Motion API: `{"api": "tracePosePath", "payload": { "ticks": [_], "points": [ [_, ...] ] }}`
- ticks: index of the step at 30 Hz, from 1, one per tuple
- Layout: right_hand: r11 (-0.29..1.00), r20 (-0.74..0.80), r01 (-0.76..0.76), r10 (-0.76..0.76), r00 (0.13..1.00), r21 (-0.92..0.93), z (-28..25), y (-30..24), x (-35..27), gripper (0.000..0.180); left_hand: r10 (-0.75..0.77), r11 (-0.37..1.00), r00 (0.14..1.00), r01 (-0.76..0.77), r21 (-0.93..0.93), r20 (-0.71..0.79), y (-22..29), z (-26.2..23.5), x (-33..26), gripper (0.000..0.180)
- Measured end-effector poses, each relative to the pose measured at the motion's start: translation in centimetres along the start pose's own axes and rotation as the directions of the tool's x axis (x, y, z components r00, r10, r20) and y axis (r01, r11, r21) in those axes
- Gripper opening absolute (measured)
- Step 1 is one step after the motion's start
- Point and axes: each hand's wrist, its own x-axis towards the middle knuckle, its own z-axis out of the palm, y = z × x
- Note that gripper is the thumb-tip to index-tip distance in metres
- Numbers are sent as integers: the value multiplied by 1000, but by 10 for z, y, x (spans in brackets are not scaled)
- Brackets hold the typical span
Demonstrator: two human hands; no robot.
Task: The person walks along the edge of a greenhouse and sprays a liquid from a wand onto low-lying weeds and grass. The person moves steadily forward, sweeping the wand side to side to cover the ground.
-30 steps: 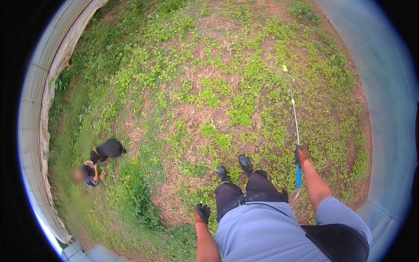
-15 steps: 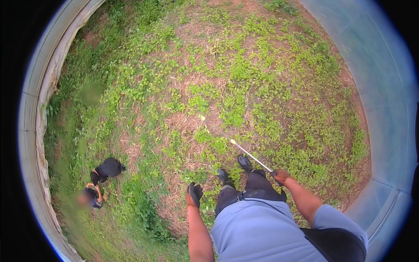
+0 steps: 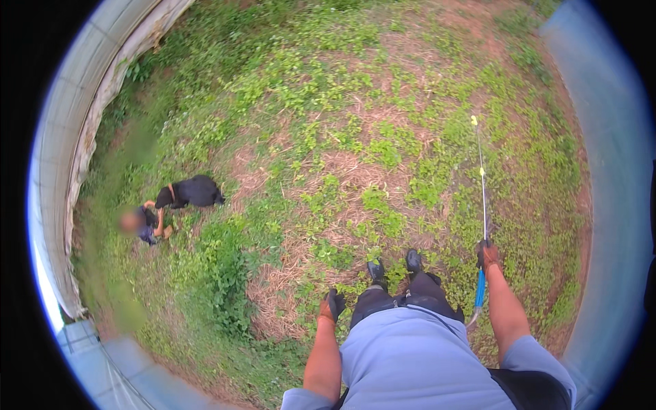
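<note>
My right hand (image 3: 486,255), in an orange and dark glove, grips a long thin spray wand (image 3: 485,213). The wand points away from me over the low plants, with yellow fittings partway along it and at its far tip. Behind the hand a blue handle part (image 3: 480,290) shows, with a pale hose (image 3: 473,318) curving toward my side. My left hand (image 3: 331,306), gloved likewise, hangs beside my left thigh. Its fingers are curled in, and nothing shows in them.
Low green plants (image 3: 383,152) and dry straw (image 3: 283,287) cover the ground. On the left a black dog (image 3: 198,190) stands by a crouching person (image 3: 145,225) whose hands reach toward it. Sheeted walls curve along the left (image 3: 75,102) and right (image 3: 611,198).
The wand has swung from pointing left across my feet to pointing straight ahead on the right. My right hand moved right; the view has turned, and the blue handle part now shows.
</note>
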Motion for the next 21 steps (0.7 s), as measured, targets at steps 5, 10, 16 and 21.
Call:
{"api": "tracePosePath", "payload": {
  "ticks": [5,10,16,21],
  "points": [
    [912,329,307,-212,920,-272,94,-75,-17,26,59,984,997,-66,-167,-46,4,-15,-2,44],
    [375,737,724,-138,661,-579,194,-116,-111,37,-61,919,991,8,-394,-123,-3,-29,-13,52],
    [376,726,795,-342,597,-477,236,-134,-84,33,118,973,984,-141,-181,-131,-9,-31,-13,49],
    [620,436,595,-410,801,-511,261,-225,-8,33,-216,780,964,77,-621,-152,1,-25,-2,47]
  ]
}}
